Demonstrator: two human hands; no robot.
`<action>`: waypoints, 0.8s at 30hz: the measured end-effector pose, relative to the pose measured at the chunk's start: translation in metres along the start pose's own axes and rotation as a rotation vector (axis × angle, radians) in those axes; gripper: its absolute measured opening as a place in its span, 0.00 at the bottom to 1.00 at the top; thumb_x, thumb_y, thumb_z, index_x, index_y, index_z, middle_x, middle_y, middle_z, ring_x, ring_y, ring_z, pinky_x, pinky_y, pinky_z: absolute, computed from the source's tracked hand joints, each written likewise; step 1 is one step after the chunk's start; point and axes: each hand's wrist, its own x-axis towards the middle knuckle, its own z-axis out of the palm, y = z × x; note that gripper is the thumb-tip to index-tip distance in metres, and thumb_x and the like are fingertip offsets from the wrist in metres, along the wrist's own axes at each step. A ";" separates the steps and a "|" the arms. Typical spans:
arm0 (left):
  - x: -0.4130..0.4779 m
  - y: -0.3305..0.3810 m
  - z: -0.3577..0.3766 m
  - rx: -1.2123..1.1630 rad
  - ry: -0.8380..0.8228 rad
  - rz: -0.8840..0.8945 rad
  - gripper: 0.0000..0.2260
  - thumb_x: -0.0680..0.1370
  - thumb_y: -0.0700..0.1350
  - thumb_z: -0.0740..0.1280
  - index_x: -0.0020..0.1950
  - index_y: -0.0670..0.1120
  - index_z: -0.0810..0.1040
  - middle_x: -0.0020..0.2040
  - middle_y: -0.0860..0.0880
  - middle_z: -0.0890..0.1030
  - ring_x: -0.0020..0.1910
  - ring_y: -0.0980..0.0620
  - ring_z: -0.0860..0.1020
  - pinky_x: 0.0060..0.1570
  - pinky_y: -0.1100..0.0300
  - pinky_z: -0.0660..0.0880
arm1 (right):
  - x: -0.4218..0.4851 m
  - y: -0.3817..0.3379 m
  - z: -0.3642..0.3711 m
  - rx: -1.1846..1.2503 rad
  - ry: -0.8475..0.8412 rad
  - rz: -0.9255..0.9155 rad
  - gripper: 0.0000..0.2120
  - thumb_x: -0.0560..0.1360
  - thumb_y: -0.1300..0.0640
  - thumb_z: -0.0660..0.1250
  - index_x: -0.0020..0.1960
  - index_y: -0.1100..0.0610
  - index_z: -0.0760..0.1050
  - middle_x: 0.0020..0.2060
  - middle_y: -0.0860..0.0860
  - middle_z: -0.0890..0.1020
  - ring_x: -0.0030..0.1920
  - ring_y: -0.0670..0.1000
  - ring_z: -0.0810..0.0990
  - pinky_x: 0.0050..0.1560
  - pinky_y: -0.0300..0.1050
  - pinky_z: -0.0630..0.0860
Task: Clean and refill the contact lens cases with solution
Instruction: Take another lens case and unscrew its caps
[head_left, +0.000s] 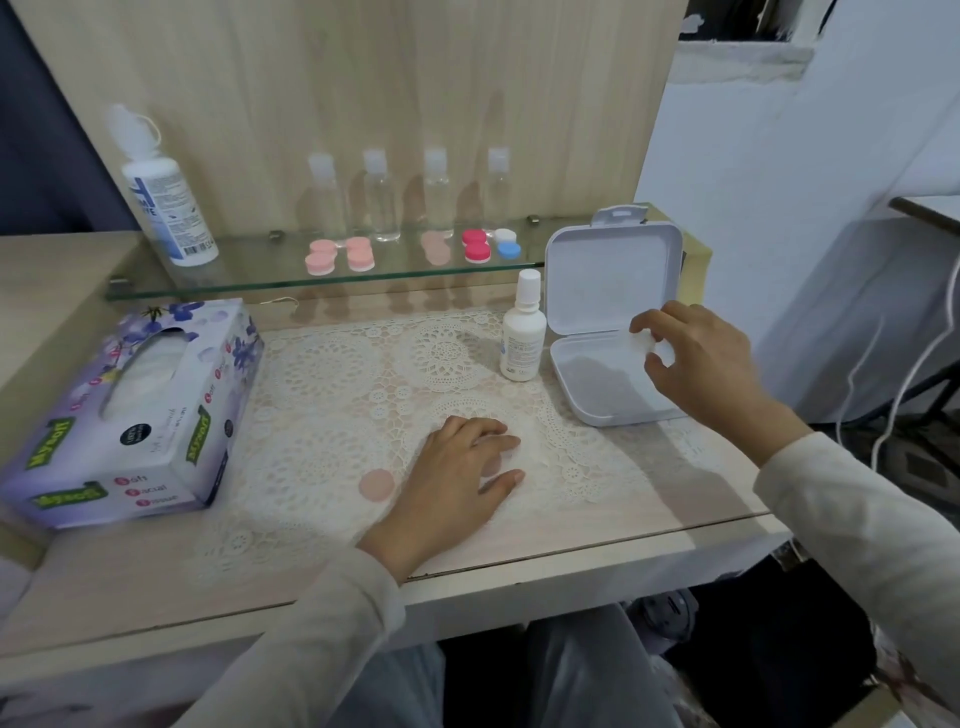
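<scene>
Resting on the lace mat (332, 395) near the counter's (156, 582) front edge, the left hand (457, 478) lies palm down, its fingers (493, 441) released and spread, gripping nothing. A pink disc (376, 484) sits just beside it on the mat. A tissue box (130, 415) stands to the left. Farther right, the right hand (696, 364) reaches over an open white box (597, 384), thumb and fingers (654, 325) grasping a small white piece (647, 340); what it is cannot be told. A small bottle (523, 338) stands upright just left of the box. Beyond, on the glass shelf (260, 283), lie the lens cases (340, 254): pink ones, a red one, a white-and-blue one. Four clear bottles (382, 202) stand behind them, and a big bottle (166, 208) stands at the shelf's left end.
</scene>
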 end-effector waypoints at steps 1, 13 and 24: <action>0.000 0.000 0.000 0.000 -0.001 0.002 0.20 0.75 0.57 0.60 0.63 0.50 0.74 0.63 0.55 0.72 0.62 0.55 0.65 0.62 0.60 0.60 | 0.000 0.000 0.001 0.004 0.005 -0.003 0.13 0.65 0.71 0.69 0.48 0.60 0.78 0.37 0.55 0.79 0.37 0.60 0.76 0.30 0.47 0.75; -0.001 -0.001 0.002 0.011 0.026 0.012 0.18 0.77 0.55 0.62 0.64 0.50 0.74 0.64 0.55 0.72 0.62 0.55 0.65 0.64 0.59 0.60 | -0.004 -0.001 0.006 0.016 0.028 -0.006 0.14 0.63 0.72 0.69 0.46 0.59 0.78 0.36 0.55 0.79 0.36 0.59 0.77 0.28 0.45 0.73; 0.000 -0.001 0.002 0.007 0.036 0.018 0.18 0.76 0.56 0.61 0.63 0.51 0.74 0.63 0.55 0.72 0.61 0.56 0.65 0.64 0.59 0.61 | -0.009 -0.003 0.002 0.020 0.016 0.013 0.15 0.62 0.73 0.69 0.46 0.60 0.77 0.36 0.55 0.79 0.34 0.59 0.76 0.27 0.44 0.72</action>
